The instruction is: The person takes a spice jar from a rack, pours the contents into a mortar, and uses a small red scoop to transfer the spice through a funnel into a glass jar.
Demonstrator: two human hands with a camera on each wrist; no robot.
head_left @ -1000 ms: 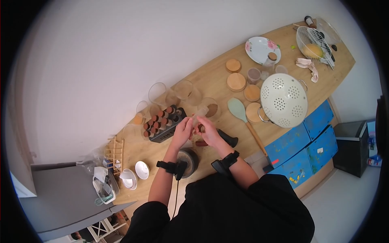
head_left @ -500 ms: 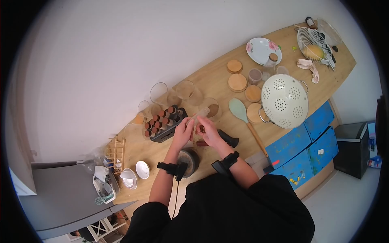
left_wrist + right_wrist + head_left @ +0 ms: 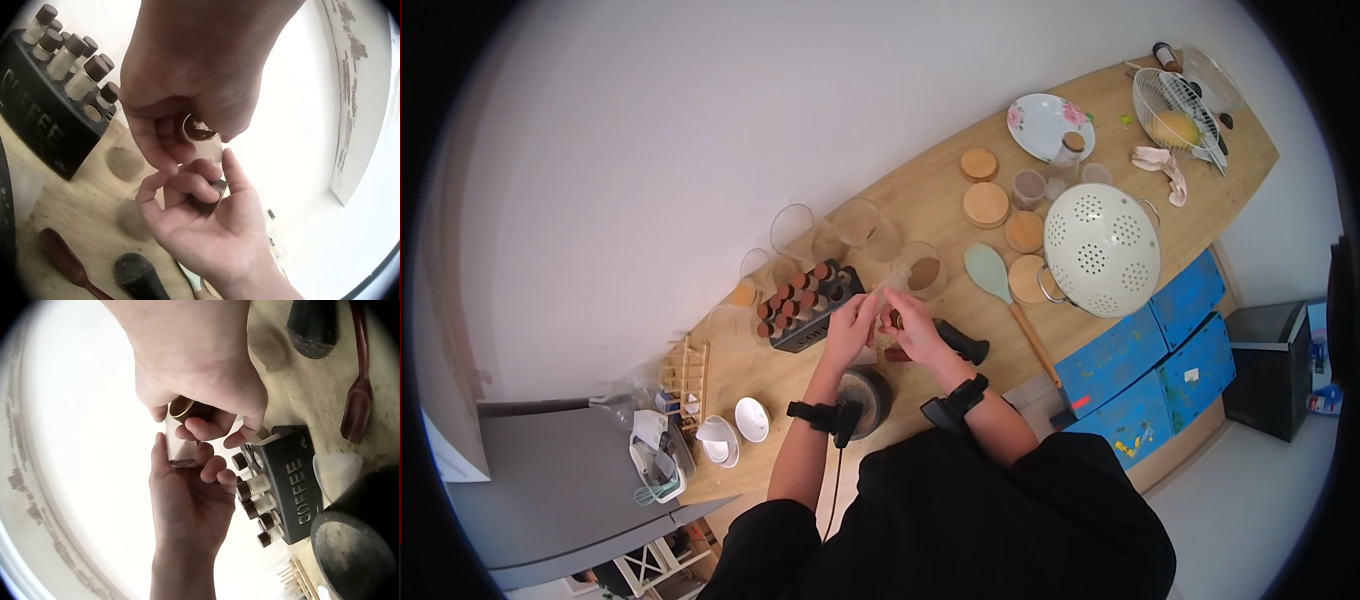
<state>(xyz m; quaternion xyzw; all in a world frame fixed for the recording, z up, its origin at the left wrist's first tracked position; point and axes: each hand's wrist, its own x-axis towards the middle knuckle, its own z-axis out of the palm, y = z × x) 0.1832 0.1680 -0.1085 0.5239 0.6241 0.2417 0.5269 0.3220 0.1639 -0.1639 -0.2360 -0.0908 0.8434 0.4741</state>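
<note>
Both hands meet over the table around a small clear glass vial (image 3: 180, 442). Its bottom end, with a little dark brown matter inside, is between the fingers of my left hand (image 3: 852, 325). My right hand (image 3: 912, 328) pinches a dark brown cap (image 3: 199, 411) with a gold rim, right at the vial's other end. Beside the left hand stands a black rack (image 3: 289, 487) lettered COFFEE, holding several similar vials with brown caps. Below the hands lie a dark red scoop (image 3: 65, 256) and a black pestle (image 3: 139, 275). A dark mortar (image 3: 868, 395) stands under the left forearm.
A glass (image 3: 922, 270) with brown powder stands just beyond the hands, other clear glasses to its left. Rightward are a green spatula (image 3: 988, 270), round wooden lids (image 3: 985, 204) and a white colander (image 3: 1100, 250). White bowls (image 3: 751, 419) sit on the left.
The vial's tilt between the fingers shifts slightly, and less of it shows than half a second ago. Both hands stay in nearly the same place.
</note>
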